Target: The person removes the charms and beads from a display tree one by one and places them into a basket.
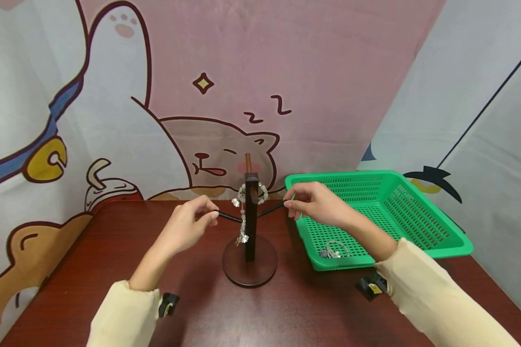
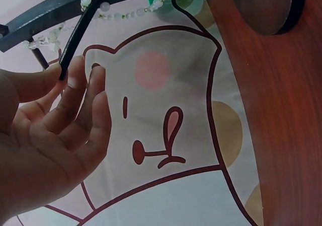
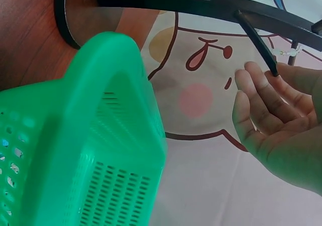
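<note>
A dark wooden jewelry stand (image 1: pixel 251 217) rises from a round base (image 1: pixel 250 277) on the table, with pegs sticking out of its post. On its left side my left hand (image 1: pixel 188 224) pinches the tip of a black peg (image 2: pixel 78 37) between thumb and index finger. Opposite, my right hand (image 1: pixel 319 205) pinches the end of another peg (image 3: pixel 257 44). A pale beaded bracelet (image 1: pixel 243 226) with a dangling charm hangs at the post's left, and more clear beads (image 1: pixel 263 193) show on the right. The post hides part of the beads.
A green plastic basket (image 1: pixel 453 246) stands right of the stand, beneath my right forearm. Inside it, near the front left corner, lies another beaded bracelet (image 1: pixel 333 251). Behind the brown table (image 1: pixel 191 294) hangs a cartoon-printed cloth (image 1: pixel 330 77).
</note>
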A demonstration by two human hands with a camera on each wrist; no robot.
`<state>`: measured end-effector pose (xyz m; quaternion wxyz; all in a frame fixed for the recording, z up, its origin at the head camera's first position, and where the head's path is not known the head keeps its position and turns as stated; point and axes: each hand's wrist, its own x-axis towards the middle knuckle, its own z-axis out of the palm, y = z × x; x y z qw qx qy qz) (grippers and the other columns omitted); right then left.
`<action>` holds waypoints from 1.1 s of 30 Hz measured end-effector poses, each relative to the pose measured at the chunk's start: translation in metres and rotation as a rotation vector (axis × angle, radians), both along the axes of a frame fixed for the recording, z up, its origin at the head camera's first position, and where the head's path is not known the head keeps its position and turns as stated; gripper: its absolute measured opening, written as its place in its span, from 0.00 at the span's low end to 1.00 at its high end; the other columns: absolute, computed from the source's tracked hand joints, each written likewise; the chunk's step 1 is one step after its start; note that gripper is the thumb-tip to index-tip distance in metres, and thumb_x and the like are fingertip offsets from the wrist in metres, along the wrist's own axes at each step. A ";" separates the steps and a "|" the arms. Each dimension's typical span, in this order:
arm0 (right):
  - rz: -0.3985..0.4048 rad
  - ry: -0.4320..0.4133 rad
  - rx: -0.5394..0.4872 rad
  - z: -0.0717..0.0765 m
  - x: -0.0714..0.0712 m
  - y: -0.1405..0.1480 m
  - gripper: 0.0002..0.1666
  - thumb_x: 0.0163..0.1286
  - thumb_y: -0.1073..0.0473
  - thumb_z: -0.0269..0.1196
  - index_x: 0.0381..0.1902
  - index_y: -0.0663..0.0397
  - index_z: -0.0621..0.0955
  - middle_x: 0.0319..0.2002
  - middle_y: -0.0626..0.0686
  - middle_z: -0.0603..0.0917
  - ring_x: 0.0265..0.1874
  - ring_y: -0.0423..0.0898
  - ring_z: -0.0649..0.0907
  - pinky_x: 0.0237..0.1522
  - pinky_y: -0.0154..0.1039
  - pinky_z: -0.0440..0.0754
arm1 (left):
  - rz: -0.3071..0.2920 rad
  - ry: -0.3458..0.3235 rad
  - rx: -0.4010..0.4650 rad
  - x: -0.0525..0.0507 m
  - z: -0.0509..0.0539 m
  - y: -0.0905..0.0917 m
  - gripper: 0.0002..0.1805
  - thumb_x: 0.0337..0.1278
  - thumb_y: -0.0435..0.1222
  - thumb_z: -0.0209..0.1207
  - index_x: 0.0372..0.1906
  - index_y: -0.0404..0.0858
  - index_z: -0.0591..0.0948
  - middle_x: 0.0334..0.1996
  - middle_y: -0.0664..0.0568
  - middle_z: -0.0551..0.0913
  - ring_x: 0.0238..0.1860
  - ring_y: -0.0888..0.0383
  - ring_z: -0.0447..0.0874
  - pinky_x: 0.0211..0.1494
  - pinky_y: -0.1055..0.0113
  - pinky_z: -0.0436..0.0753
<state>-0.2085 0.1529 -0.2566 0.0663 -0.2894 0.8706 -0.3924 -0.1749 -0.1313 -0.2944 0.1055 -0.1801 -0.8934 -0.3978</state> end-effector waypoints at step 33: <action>0.062 -0.026 -0.087 -0.003 0.022 -0.010 0.03 0.62 0.65 0.60 0.29 0.59 0.79 0.24 0.51 0.81 0.24 0.45 0.80 0.31 0.41 0.78 | 0.041 -0.089 0.038 -0.031 0.001 0.004 0.05 0.59 0.32 0.56 0.39 0.36 0.79 0.27 0.49 0.82 0.30 0.55 0.80 0.33 0.63 0.75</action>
